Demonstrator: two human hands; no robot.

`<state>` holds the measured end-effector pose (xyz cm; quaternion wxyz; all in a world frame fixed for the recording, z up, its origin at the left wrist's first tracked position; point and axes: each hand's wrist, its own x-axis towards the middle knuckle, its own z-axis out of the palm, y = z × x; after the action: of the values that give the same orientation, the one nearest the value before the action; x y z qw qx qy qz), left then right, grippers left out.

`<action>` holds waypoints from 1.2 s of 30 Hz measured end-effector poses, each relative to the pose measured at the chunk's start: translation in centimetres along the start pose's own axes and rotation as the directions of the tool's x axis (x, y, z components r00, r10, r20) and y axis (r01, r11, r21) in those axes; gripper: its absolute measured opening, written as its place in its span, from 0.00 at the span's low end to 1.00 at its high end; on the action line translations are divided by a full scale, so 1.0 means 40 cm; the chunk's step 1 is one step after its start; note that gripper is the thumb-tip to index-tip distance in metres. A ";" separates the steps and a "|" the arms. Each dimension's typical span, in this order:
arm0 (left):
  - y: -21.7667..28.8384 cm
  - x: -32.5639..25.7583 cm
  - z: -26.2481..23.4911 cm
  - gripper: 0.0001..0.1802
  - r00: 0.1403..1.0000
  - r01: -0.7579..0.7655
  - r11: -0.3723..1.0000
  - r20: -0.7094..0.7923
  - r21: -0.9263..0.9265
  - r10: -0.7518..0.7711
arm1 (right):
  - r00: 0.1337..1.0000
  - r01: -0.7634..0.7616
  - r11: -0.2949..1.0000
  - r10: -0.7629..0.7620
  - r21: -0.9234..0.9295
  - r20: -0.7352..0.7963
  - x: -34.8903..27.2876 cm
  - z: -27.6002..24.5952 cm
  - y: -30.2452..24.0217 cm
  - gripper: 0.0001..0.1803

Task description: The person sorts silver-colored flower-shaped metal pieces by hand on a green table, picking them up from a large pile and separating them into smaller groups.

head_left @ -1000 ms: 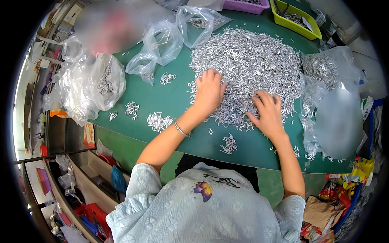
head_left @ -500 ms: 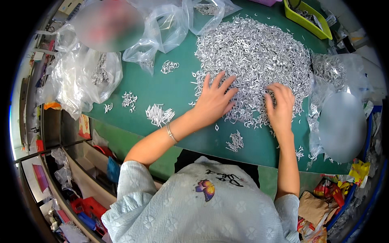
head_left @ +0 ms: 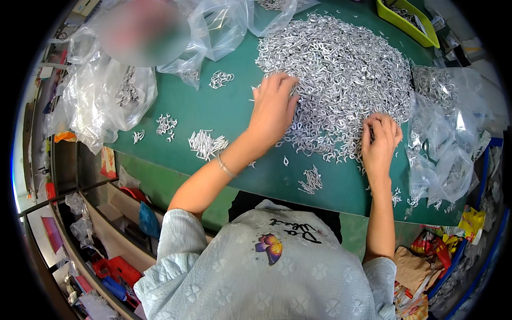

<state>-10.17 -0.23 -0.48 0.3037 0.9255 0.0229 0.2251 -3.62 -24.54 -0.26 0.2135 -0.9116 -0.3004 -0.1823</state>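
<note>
A big heap of small silver metal pieces [head_left: 341, 74] covers the far side of the green table [head_left: 224, 122]. My left hand [head_left: 273, 109] rests on the heap's left edge, fingers bent into the pieces. My right hand [head_left: 380, 144] lies on the heap's near right edge, fingers curled over a few pieces. Whether either hand grips any pieces is hidden by the fingers. A thin bracelet [head_left: 225, 166] circles my left wrist.
Small sorted bunches of metal pieces [head_left: 207, 144] [head_left: 311, 180] lie on the table. Clear plastic bags [head_left: 106, 96] with pieces sit at the left, more bags [head_left: 448, 138] at the right. A yellow-green tray [head_left: 408, 21] stands far right. Shelves with clutter run along the left.
Both hands have shifted over the heap's near edge; the left hand's fingers spread and then bent into the pieces. The view has tilted down a little.
</note>
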 end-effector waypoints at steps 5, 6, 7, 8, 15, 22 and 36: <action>0.062 -0.101 0.005 0.13 0.979 -0.083 0.996 0.186 -0.018 0.085 | 1.000 -0.015 0.996 0.015 0.092 -0.002 0.002 0.005 -0.038 0.07; 0.064 -0.110 0.012 0.12 0.971 -0.094 0.996 0.220 -0.013 0.094 | 1.000 0.003 0.994 -0.005 0.111 0.018 0.008 0.009 -0.049 0.08; 0.062 -0.118 0.025 0.11 0.973 -0.127 0.992 0.196 0.001 0.124 | 0.997 0.000 0.995 -0.009 0.103 0.082 0.010 0.015 -0.056 0.09; 0.064 -0.121 0.032 0.11 0.971 -0.129 0.992 0.202 0.011 0.125 | 0.996 0.022 0.998 -0.027 0.058 0.087 0.009 0.023 -0.066 0.09; 0.067 -0.122 0.047 0.08 0.978 -0.133 0.991 0.161 -0.024 0.135 | 0.999 0.050 0.996 -0.051 0.069 0.013 -0.006 0.038 -0.061 0.07; 0.082 -0.121 0.026 0.11 0.984 -0.179 0.969 -0.014 -0.171 0.179 | 0.920 -0.375 0.604 0.334 0.704 0.204 -0.046 -0.004 -0.076 0.07; 0.156 -0.112 0.011 0.21 0.994 0.090 0.884 0.089 -0.458 -0.055 | 0.793 -0.606 0.272 0.286 0.747 0.539 -0.097 -0.011 -0.127 0.07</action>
<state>-14.58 -6.36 0.96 0.5239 0.8329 -0.0077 0.1785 -9.83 -22.88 -0.26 0.6587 -0.7133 -0.1049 0.2150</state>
